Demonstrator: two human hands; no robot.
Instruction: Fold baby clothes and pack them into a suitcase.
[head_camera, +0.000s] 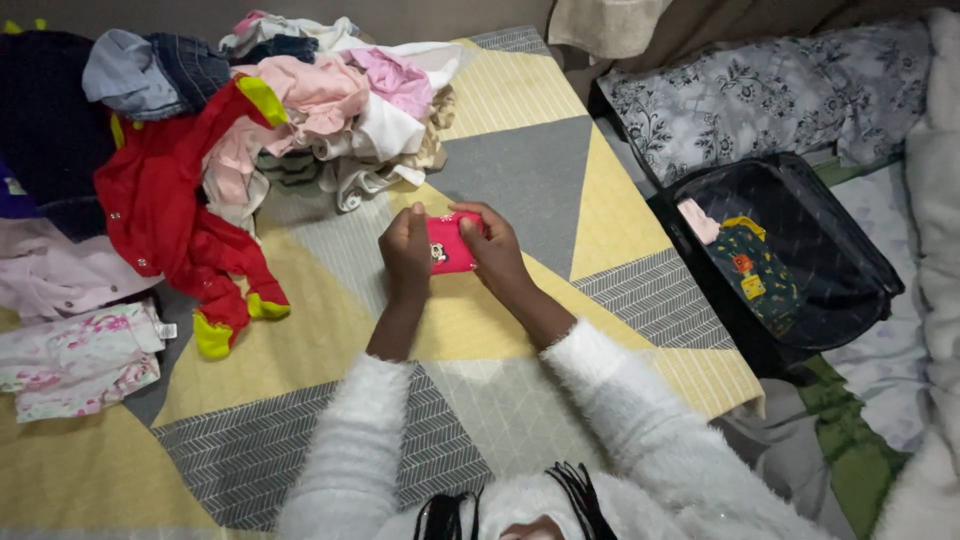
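Both my hands grip a small pink folded garment (447, 243) with a little cartoon patch, held just above the yellow and grey patterned bed cover (520, 170). My left hand (405, 252) clasps its left end. Over its right end and top edge curl the fingers of my right hand (493, 245). I wear fuzzy white sleeves. A heap of baby clothes (330, 100) lies beyond my hands, with a red and yellow-green garment (175, 215) spread to the left.
An open black suitcase (800, 250) sits to the right of the bed, holding a dark patterned garment (755, 275) and a pink piece. Folded floral pieces (75, 360) lie at the left edge. A floral pillow (770, 90) rests behind the suitcase.
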